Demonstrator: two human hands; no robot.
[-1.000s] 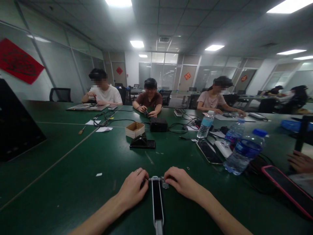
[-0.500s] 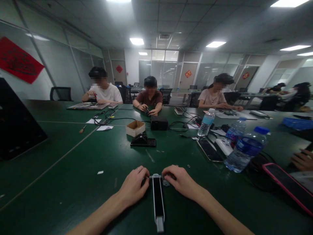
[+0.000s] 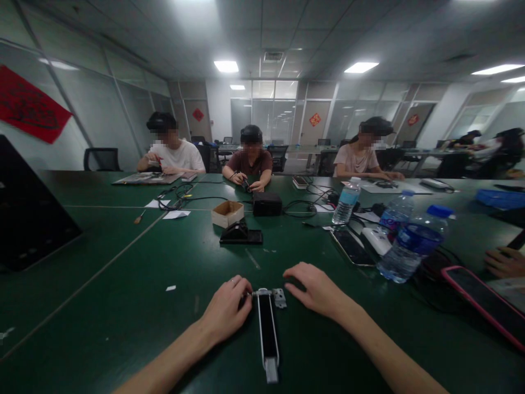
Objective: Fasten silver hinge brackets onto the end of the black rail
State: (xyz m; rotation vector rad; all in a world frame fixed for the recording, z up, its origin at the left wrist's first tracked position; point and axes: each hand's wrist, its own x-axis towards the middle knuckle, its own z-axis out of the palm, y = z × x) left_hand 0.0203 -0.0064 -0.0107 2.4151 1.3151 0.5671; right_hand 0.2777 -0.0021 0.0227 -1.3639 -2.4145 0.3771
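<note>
A long black bar with silver ends point(image 3: 267, 334) lies lengthwise on the green table point(image 3: 123, 284) right in front of me. My left hand point(image 3: 227, 307) is closed and pinches the bar's far left corner. A small silver bracket point(image 3: 280, 297) sits at the bar's far right corner. My right hand point(image 3: 318, 288) hovers just right of that bracket, fingers loosely spread, holding nothing.
Three water bottles point(image 3: 412, 243) stand at right beside a phone point(image 3: 351, 247) and a pink-cased phone point(image 3: 484, 311). A cardboard box point(image 3: 227, 213) and black stand point(image 3: 240, 235) lie ahead. Three people sit across the table; another person's hand point(image 3: 503, 261) rests at far right.
My right hand has let go of the bar's end and lifted away to the right, uncovering the silver bracket. My left hand stays pinched on the bar.
</note>
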